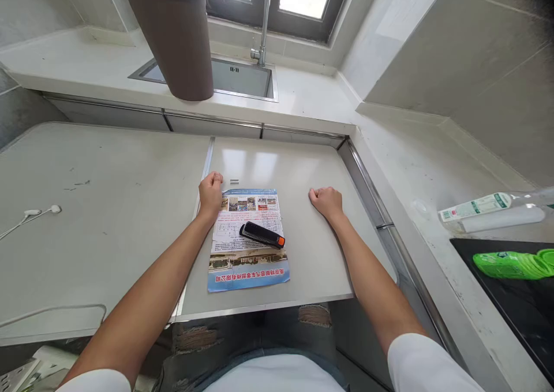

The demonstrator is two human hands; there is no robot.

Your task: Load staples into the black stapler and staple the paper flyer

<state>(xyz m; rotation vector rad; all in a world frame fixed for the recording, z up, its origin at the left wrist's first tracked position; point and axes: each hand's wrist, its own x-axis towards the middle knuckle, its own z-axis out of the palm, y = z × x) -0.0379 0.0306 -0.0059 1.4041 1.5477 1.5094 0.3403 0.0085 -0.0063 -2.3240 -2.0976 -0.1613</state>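
A printed sheet with blue edges (249,275) lies flat on the pale folding table (311,276). Across its middle rests a black stapler (262,234) with an orange tip at the right end. Just beyond the sheet's top edge is a small strip of staples (234,182). My left hand (210,193) is a closed fist on the table by the sheet's upper left corner, with nothing seen in it. To the right of the sheet, apart from it, my right hand (326,200) rests on the table, also a closed fist.
A brown bin (182,40) stands at the front edge of the sink (246,79), below a tap (262,28). White earphones (41,212) and a cable lie at the left. On the right counter are a clear bottle (476,206) and a green bottle (511,264).
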